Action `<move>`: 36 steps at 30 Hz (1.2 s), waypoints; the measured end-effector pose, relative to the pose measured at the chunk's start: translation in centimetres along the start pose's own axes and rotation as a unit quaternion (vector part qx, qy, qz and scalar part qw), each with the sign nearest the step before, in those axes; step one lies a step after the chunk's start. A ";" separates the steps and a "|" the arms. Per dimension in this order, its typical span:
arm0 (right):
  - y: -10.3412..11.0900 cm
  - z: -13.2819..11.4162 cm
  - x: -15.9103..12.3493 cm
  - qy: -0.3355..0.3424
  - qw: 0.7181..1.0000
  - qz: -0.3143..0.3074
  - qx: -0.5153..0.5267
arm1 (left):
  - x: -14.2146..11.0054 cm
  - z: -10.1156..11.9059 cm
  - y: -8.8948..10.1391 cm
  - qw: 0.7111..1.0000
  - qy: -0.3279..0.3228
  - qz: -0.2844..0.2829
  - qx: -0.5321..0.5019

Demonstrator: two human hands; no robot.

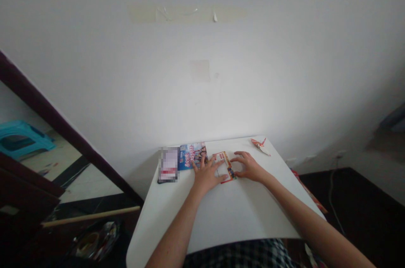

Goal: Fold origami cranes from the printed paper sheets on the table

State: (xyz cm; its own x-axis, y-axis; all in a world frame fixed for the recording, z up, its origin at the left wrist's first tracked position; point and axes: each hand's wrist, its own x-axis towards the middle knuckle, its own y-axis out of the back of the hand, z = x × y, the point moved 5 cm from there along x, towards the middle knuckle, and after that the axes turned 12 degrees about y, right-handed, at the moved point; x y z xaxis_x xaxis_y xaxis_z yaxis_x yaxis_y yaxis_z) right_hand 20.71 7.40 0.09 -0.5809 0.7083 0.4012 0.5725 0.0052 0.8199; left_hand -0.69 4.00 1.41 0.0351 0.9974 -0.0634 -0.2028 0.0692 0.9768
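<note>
A small printed paper sheet [228, 166], white with red and colourful edges, lies on the white table. My left hand [205, 177] rests with fingers spread, its thumb and some fingertips over the left part of the sheet and others reaching onto a blue printed leaflet [186, 159]. At the sheet's right edge is my right hand [251, 167], thumb and fingers apart, fingertips at or just beside the paper. Whether they touch it I cannot tell. The leaflet's lower right part is hidden by my left hand.
A phone-like flat object [168, 166], blurred out, lies at the table's left edge. A folded red-and-white paper piece [260, 146] sits at the back right. The white table [234, 217] stands against a wall [268, 70]. A blue plastic stool [25, 139] shows at far left.
</note>
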 end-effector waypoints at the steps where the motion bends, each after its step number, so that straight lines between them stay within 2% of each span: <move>1: 0.1 -0.3 -0.2 0.003 1.000 -0.001 0.002 | 0.0 0.0 0.0 1.000 -0.001 0.000 0.001; 9: 0.7 -1.8 -1.5 0.017 1.000 -0.019 0.014 | 0.0 -0.1 -0.1 1.000 -0.010 0.007 -0.025; 18: 1.2 -1.8 -1.9 -0.006 0.997 0.040 0.071 | -0.2 0.0 0.1 1.000 -0.005 0.000 -0.010; 23: 0.9 -2.5 -1.9 0.008 0.998 0.030 0.060 | -0.1 0.0 0.1 1.000 -0.001 0.006 -0.005; 28: 0.0 -1.8 -1.5 0.007 0.999 0.032 0.037 | -0.1 0.1 0.2 1.000 -0.004 0.005 -0.001; 36: -0.6 0.1 1.0 -0.016 0.998 0.056 0.002 | -0.1 0.1 0.1 1.000 -0.004 0.008 -0.009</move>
State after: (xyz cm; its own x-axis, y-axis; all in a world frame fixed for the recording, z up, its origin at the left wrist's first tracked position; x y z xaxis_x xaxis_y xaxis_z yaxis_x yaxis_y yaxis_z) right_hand 19.87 8.18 -0.05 -0.4945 0.7263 0.4775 0.6351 -0.0732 0.7689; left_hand -0.65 3.94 1.54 0.0400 0.9982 -0.0456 -0.2209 0.0534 0.9738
